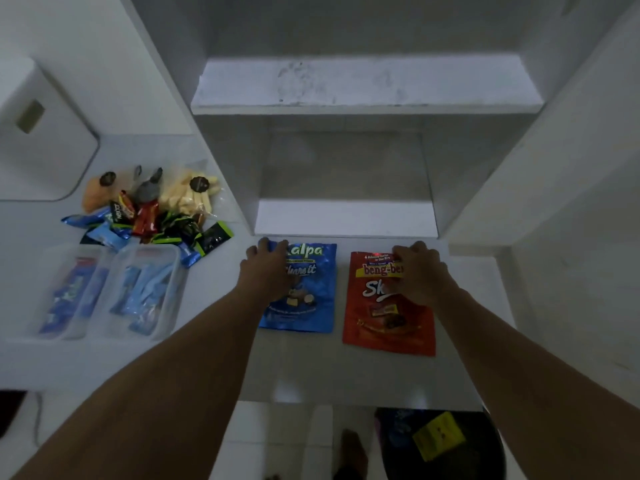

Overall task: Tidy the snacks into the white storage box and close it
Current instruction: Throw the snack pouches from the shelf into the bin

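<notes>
Two snack pouches lie flat on the white counter point(346, 368), side by side. My left hand point(268, 268) rests on the blue Kalpa pouch point(311, 306), its fingers curled over the top left edge. My right hand point(420, 271) lies on the red beng-beng pouch point(384, 327), fingers bent over its top right corner. A pile of small snack packets point(156, 209) sits at the left. Behind the pile, at the far left, stands the white storage box point(41, 150) with a handle slot.
Two clear plastic tubs point(114, 292) holding blue packets stand at the front left. White shelves point(363, 88) rise behind the pouches, with walls on both sides. Below the counter edge are a dark bag with a yellow label point(440, 441) and a foot on the tiled floor.
</notes>
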Demonstrator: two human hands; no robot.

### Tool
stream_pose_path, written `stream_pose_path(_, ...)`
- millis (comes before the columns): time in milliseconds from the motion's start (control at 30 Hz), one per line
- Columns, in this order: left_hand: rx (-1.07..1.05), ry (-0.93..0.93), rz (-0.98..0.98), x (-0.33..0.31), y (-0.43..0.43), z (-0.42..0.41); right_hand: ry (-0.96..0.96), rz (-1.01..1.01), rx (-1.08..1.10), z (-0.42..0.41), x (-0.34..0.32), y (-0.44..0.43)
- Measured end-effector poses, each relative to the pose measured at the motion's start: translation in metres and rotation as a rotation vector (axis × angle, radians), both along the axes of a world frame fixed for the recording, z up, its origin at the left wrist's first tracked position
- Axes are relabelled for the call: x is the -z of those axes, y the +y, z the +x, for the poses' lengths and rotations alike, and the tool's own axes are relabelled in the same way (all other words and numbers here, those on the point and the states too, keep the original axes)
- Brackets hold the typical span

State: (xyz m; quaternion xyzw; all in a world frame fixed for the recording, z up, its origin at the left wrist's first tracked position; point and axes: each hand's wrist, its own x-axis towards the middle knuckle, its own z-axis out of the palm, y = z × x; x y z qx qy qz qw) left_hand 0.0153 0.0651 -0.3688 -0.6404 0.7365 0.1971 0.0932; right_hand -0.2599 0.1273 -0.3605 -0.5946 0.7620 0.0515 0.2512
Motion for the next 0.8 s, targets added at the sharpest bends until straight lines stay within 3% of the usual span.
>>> stream_pose_path(233, -0.003, -0.002, 0.042, 0.001, -0.019, 0.005, -0.060, 0.035, 0.031, -0.003, -0.003, -0.010)
stream_pose_path(533, -0.029, 0.142, -0.013, -0.004, -0.006, 0.017, -0.076, 0.053, 0.077, 0.000, -0.014, -0.007)
stream_pose_path(800, -0.047, 0.334, -0.073, -0.052, 0.002, 0.024, -0.248, -0.061, 0.038, 0.000, -0.044, 0.000)
